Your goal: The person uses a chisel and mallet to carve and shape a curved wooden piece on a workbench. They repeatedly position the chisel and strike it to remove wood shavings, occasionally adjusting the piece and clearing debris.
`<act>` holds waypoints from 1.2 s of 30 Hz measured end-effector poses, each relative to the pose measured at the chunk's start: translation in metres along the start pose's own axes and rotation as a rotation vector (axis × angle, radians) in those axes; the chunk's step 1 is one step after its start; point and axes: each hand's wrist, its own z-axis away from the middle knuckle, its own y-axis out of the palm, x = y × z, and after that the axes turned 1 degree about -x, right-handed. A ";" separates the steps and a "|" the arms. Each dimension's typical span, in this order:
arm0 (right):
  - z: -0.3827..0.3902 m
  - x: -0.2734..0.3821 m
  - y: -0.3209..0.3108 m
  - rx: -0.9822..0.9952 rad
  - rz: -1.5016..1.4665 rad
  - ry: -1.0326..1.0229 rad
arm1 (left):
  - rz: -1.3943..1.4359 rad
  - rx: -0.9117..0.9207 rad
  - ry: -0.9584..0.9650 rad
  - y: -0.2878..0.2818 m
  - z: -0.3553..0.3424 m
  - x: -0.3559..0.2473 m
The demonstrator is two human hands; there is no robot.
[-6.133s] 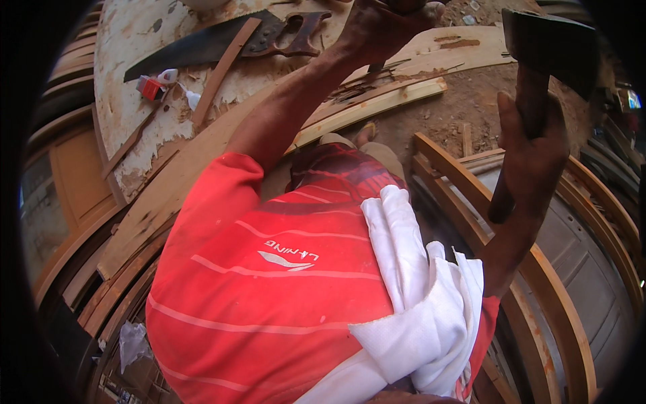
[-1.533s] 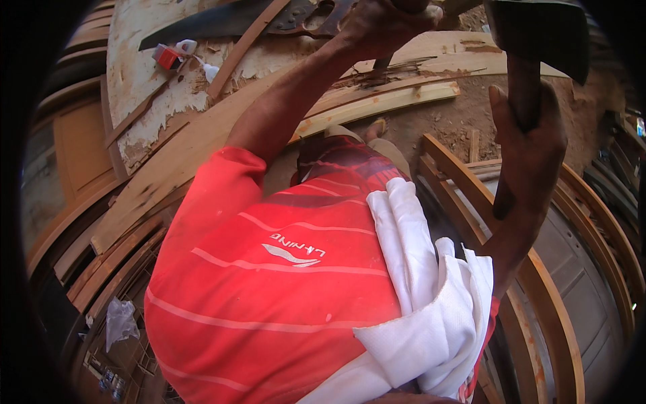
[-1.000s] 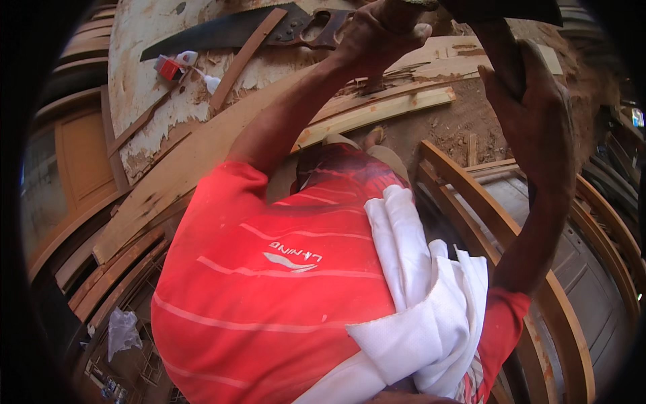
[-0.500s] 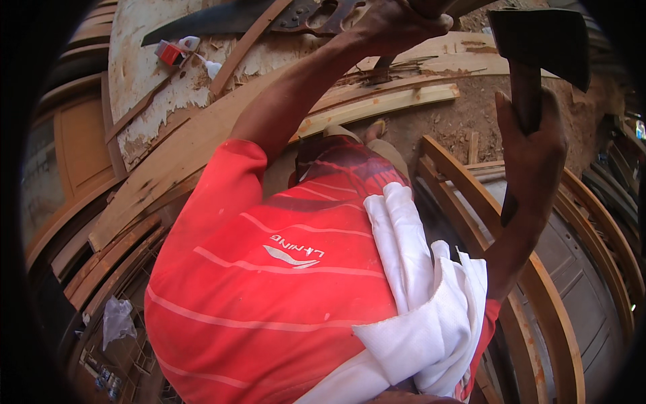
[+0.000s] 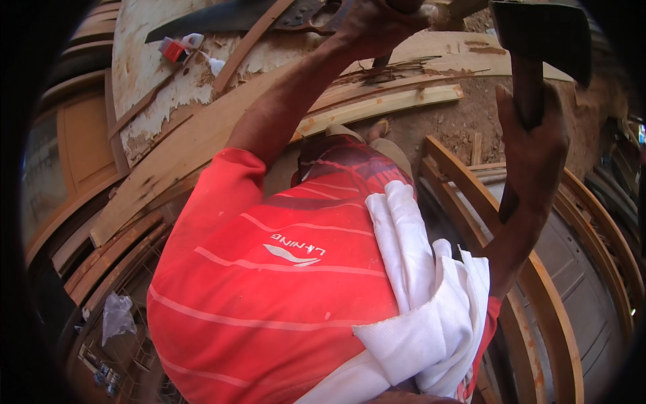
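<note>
My right hand [image 5: 535, 128] is wrapped around the wooden handle [image 5: 527, 84] of a hatchet. The hatchet's broad dark head [image 5: 542, 40] is raised at the upper right, above my fist. My left hand [image 5: 387, 27] reaches to the top edge, its fingers closed. What it grips is mostly cut off there; only a dark brown end shows, and a piece of wood [image 5: 464, 8] lies just beyond the fingers. Behind my left forearm, a handsaw [image 5: 249, 19] with a dark blade and wooden handle rests on a worn board.
Long planks [image 5: 168, 175] run diagonally beneath my left arm, and a pale batten [image 5: 383, 106] lies near my feet. Wooden frames [image 5: 531, 283] stand at the right beside a grey panelled door [image 5: 572, 269]. A red box [image 5: 173, 50] and small white bottle [image 5: 215, 66] sit at the upper left.
My left hand has shifted slightly left and up, further toward the top edge. The hatchet in my right hand sits a touch higher, its pose nearly the same.
</note>
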 end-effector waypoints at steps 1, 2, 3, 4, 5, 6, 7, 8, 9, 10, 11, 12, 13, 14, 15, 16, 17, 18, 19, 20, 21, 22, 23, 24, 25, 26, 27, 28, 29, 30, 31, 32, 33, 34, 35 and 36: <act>-0.002 0.003 0.001 0.000 0.004 0.015 | 0.016 0.004 -0.013 0.000 0.000 0.000; -0.003 0.003 0.001 -0.047 0.053 -0.058 | 0.032 0.008 -0.026 0.000 -0.001 0.001; -0.005 0.002 0.000 -0.093 0.103 -0.131 | -0.016 0.006 0.001 -0.001 0.000 0.002; -0.007 0.002 0.000 -0.139 0.151 -0.203 | -0.066 0.003 0.028 -0.001 0.000 0.005; -0.010 0.005 -0.003 -0.202 0.157 -0.185 | -0.115 0.002 0.055 -0.001 0.000 0.006; -0.016 0.009 -0.010 -0.270 0.137 -0.167 | -0.084 -0.040 0.100 0.000 0.000 0.007; -0.024 0.014 -0.019 -0.298 0.069 -0.138 | -0.056 -0.085 0.140 0.002 0.003 0.007; -0.033 0.019 -0.029 -0.314 0.004 -0.114 | -0.027 -0.126 0.183 0.003 0.005 0.008; -0.040 0.024 -0.037 -0.289 -0.009 -0.101 | -0.023 -0.134 0.199 0.004 0.007 0.009; -0.044 0.012 -0.033 -0.290 0.092 -0.202 | -0.019 -0.148 0.220 0.005 0.007 0.010; -0.046 0.001 -0.033 -0.308 0.209 -0.294 | -0.007 -0.150 0.246 0.007 0.007 0.009; -0.047 -0.010 -0.033 -0.334 0.325 -0.385 | -0.136 -0.053 0.205 0.007 0.003 0.013; -0.035 0.010 -0.022 -0.100 0.427 -0.299 | -0.271 0.043 0.160 0.006 -0.002 0.022; -0.026 0.032 -0.014 0.126 0.531 -0.206 | -0.401 0.140 0.127 0.006 -0.007 0.027; -0.030 0.028 -0.006 0.171 0.376 -0.226 | -0.304 0.049 0.107 -0.003 0.005 0.029; -0.033 0.028 -0.004 0.203 0.256 -0.218 | -0.177 -0.015 0.113 -0.003 0.016 0.026; -0.034 0.027 -0.002 0.236 0.135 -0.213 | -0.051 -0.080 0.117 -0.003 0.020 0.024; -0.035 0.025 -0.001 0.180 0.106 -0.230 | -0.064 -0.078 0.132 -0.005 0.015 0.019; -0.032 0.020 0.002 0.138 0.074 -0.238 | -0.077 -0.072 0.131 -0.007 0.012 0.015; -0.030 0.017 0.006 0.097 0.040 -0.247 | -0.091 -0.068 0.129 -0.009 0.009 0.015; -0.028 0.018 0.008 0.117 0.033 -0.205 | 0.142 -0.032 0.005 -0.006 0.006 0.024; -0.022 0.021 0.000 0.110 0.053 -0.141 | 0.368 0.080 0.059 -0.007 -0.008 0.029; -0.019 0.021 -0.001 0.119 0.043 -0.109 | 0.551 0.024 -0.021 -0.011 -0.021 0.058; -0.018 0.019 0.001 0.117 0.019 -0.117 | 0.733 -0.037 -0.103 -0.015 -0.030 0.088; -0.016 0.014 0.003 0.108 0.002 -0.111 | 0.846 0.045 0.017 -0.022 -0.033 0.098; -0.015 0.010 0.005 0.099 -0.014 -0.100 | 0.721 0.010 -0.002 -0.020 -0.027 0.084; -0.014 0.006 0.005 0.099 -0.010 -0.085 | 0.596 -0.022 -0.019 -0.016 -0.019 0.069; -0.014 0.003 0.006 0.106 -0.012 -0.074 | 0.466 -0.063 -0.040 -0.015 -0.006 0.047; -0.012 0.001 0.008 0.114 -0.007 -0.059 | 0.397 -0.086 -0.024 -0.009 0.002 0.026; -0.011 0.001 0.007 0.109 -0.012 -0.041 | 0.284 -0.070 -0.040 -0.009 0.007 0.015; -0.009 0.001 0.007 0.101 -0.015 -0.021 | 0.171 -0.051 -0.052 -0.009 0.010 0.007; -0.007 0.001 0.006 0.092 -0.017 -0.001 | 0.059 -0.031 -0.063 -0.009 0.010 0.004; -0.006 0.000 0.006 0.100 -0.024 0.024 | 0.032 0.007 -0.019 -0.009 0.008 0.011; -0.005 -0.003 0.009 0.114 -0.044 0.042 | 0.062 0.000 -0.013 -0.012 0.010 0.017; -0.005 -0.005 0.011 0.128 -0.064 0.059 | 0.091 -0.006 -0.008 -0.015 0.012 0.022; -0.005 -0.006 0.013 0.116 -0.076 0.027 | 0.120 -0.014 -0.002 -0.017 0.014 0.025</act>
